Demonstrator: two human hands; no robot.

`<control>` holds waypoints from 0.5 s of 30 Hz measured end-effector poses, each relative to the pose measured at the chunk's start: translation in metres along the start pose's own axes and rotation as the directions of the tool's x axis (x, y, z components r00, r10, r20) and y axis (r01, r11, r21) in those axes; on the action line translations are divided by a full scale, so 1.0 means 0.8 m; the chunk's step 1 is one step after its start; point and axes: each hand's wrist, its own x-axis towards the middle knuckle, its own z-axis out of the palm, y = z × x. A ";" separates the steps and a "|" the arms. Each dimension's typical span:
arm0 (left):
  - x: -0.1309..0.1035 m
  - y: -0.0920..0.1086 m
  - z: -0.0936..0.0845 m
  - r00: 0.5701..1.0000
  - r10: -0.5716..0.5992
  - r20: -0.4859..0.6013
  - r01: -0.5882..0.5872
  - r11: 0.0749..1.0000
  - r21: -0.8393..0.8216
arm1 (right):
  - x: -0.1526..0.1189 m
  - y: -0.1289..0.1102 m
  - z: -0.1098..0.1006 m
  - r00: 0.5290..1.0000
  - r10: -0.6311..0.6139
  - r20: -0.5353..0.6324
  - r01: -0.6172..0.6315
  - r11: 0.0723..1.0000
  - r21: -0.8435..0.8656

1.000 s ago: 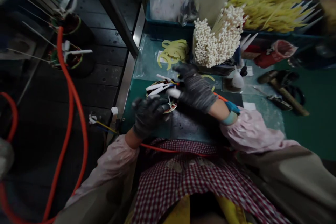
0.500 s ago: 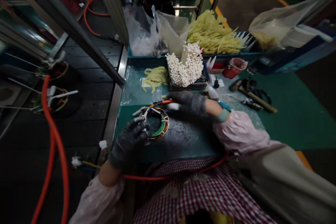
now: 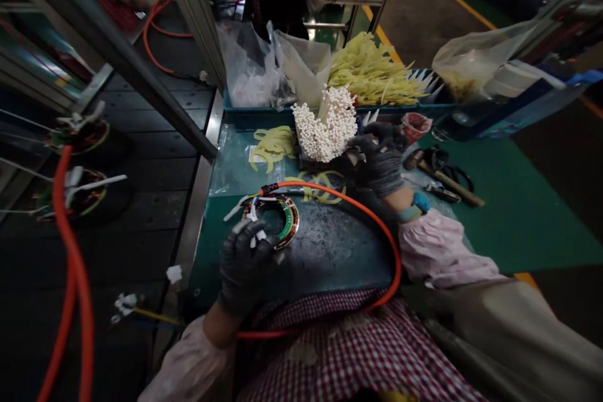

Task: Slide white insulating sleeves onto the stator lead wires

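- The wound ring (image 3: 293, 220) with its green board lies on the near-left part of the table (image 3: 499, 213); the left hand (image 3: 247, 257) has its fingers curled over the near-left edge, though whether they pinch the white leads or merely rest there is hidden
- If those fingers press or drag, a lead could likely bend or pull at its joint
- The orange cable (image 3: 377, 220) meets the ring's leads at the far side, loops right and drops towards the checked apron (image 3: 339, 333); a snag from the body or right forearm could tug the ring askew
- The cable also crosses the loose yellow strips (image 3: 325, 187), so a sweep of it might scatter them
- The right hand (image 3: 382, 160), fingers bent, is just beside the bundle of white-tipped sticks (image 3: 325, 132); I can't make out whether it grips anything, and a careless knock there could spill the sticks
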 end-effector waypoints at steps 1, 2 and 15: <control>0.001 0.000 0.001 1.000 -0.003 -0.029 0.004 0.999 0.039 | 0.003 0.002 0.003 1.000 -0.004 0.012 0.004 1.000 -0.015; 0.001 0.000 0.001 0.999 -0.001 -0.050 0.004 0.997 0.071 | 0.005 0.004 0.006 1.000 -0.010 0.026 0.010 1.000 -0.006; -0.003 -0.022 0.006 0.999 0.041 -0.014 -0.041 0.999 -0.035 | 0.006 -0.069 -0.101 0.977 0.158 -0.141 -0.006 0.688 0.726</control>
